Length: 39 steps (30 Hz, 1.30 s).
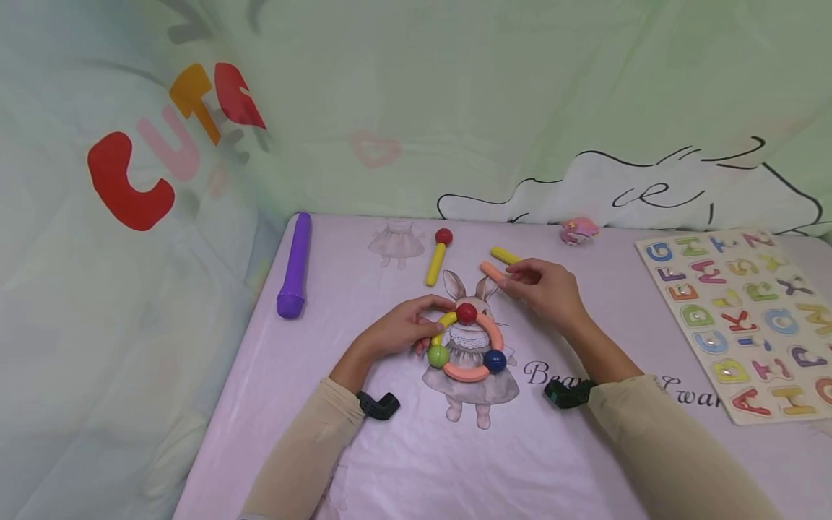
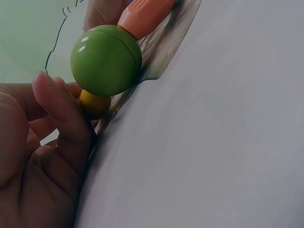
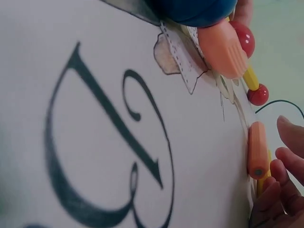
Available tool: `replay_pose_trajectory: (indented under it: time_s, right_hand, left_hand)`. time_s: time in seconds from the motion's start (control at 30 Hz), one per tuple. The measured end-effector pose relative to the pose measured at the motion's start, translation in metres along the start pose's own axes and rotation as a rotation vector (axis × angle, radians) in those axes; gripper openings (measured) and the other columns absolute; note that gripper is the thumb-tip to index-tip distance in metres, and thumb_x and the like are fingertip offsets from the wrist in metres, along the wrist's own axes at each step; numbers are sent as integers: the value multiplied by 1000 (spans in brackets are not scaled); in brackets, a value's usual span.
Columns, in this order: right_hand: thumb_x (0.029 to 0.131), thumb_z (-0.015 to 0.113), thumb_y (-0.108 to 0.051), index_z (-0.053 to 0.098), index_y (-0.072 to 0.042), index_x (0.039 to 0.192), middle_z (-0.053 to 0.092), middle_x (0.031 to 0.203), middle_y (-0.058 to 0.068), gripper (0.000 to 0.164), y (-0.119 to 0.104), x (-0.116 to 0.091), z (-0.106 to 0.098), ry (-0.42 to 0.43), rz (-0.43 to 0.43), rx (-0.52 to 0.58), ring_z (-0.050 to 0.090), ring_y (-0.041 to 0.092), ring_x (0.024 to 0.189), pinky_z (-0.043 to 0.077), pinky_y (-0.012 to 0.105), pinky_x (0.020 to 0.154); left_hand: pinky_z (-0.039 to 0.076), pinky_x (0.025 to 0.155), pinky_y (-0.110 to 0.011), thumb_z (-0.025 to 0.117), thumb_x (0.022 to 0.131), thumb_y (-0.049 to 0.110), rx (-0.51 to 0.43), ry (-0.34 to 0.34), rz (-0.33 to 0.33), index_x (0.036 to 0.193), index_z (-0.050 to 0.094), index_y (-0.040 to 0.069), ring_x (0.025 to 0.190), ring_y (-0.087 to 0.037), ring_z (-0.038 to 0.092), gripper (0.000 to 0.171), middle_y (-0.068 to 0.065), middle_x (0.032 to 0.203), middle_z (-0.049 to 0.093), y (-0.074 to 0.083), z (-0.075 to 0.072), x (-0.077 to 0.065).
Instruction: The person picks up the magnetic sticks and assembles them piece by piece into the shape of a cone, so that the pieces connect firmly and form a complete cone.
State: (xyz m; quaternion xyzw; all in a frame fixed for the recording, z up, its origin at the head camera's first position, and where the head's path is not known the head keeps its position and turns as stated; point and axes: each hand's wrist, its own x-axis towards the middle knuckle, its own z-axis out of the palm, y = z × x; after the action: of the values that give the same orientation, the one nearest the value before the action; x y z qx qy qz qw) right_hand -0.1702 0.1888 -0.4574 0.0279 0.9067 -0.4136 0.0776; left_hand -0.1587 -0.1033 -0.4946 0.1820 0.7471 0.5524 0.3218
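Note:
A toy ring of curved rods and balls lies on the table in the head view. It has a yellow curved rod (image 1: 447,320), two orange curved rods (image 1: 465,373), a red ball (image 1: 466,313), a green ball (image 1: 438,355) and a blue ball (image 1: 495,360). At its left side, my left hand (image 1: 403,326) pinches the yellow curved rod between thumb and fingers. Beyond the ring, my right hand (image 1: 544,287) is at a straight orange rod (image 1: 492,272). In the right wrist view, the thumb stands apart from this orange rod (image 3: 258,149), with relaxed fingers beside it.
A straight yellow rod (image 1: 505,255) lies behind the orange one. Left of it is another yellow rod (image 1: 435,266) topped by a red ball (image 1: 444,236). A purple toy microphone (image 1: 295,267), a small pink toy (image 1: 579,230) and an alphabet puzzle board (image 1: 721,365) lie around.

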Motion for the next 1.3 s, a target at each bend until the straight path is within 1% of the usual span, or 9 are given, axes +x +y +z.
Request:
replay_pose_trajectory:
  time_s: [0.17,0.3,0.53,0.77,0.97,1.1,1.2,1.23,1.3]
  right_hand:
    - [91,78,-40,70,-10,123,69,110,12,45,3,5,2,11,3,-26,56,27,99,46,32,79]
    - [91,78,-35,70,-9,122,70,110,13,42,4,7,4,8,10,-50,55,28,98,45,33,79]
    - [90,79,-32,72,-8,117,68,100,12,37,4,7,8,18,-12,-110,53,27,90,42,33,73]
    - [90,79,-33,71,-7,118,69,102,13,39,4,5,7,-1,-2,-142,53,27,92,42,33,74]
    - [88,81,-35,73,-8,115,67,97,11,39,5,4,7,-12,1,-141,53,26,89,43,32,70]
    - [89,81,-36,73,-9,113,66,96,11,37,4,4,9,-41,7,-146,53,26,91,42,32,70]
    - [92,77,-36,72,-9,116,65,99,12,37,4,4,9,-74,0,-150,52,27,94,41,33,71]
    - [93,75,-36,71,-9,118,65,101,12,37,4,3,9,-85,-3,-150,52,27,94,41,33,72]
    - [95,72,-37,70,-9,120,63,102,12,37,4,3,9,-103,-10,-144,51,27,95,41,33,73]
  left_hand:
    - [50,53,-25,60,102,15,-1,0,0,142,56,21,51,-13,52,40,-2,77,64,1,0,0]
    - [49,53,-24,61,102,15,-4,2,-3,142,56,22,51,-13,52,40,-2,71,61,0,0,0]
    - [49,53,-24,61,102,16,-9,4,-1,141,56,21,52,-12,51,40,-1,84,67,0,0,-1]
    - [49,53,-24,60,102,13,-11,-2,0,141,56,20,52,-13,51,40,-3,80,65,2,0,-1]
    - [49,53,-23,61,102,13,-4,6,-2,141,57,21,51,-12,51,40,-3,79,63,3,1,-2]
    - [49,53,-23,62,102,15,9,12,5,141,57,21,52,-12,52,40,0,104,67,3,1,-2]
    - [49,53,-23,62,102,15,13,15,11,141,57,21,52,-12,52,40,5,124,64,3,1,-2]
    - [49,53,-23,62,102,15,13,14,10,141,57,21,52,-12,52,40,5,123,64,3,1,-2]
    - [49,53,-23,62,102,15,11,12,6,141,57,21,52,-12,52,40,1,107,67,3,1,-2]
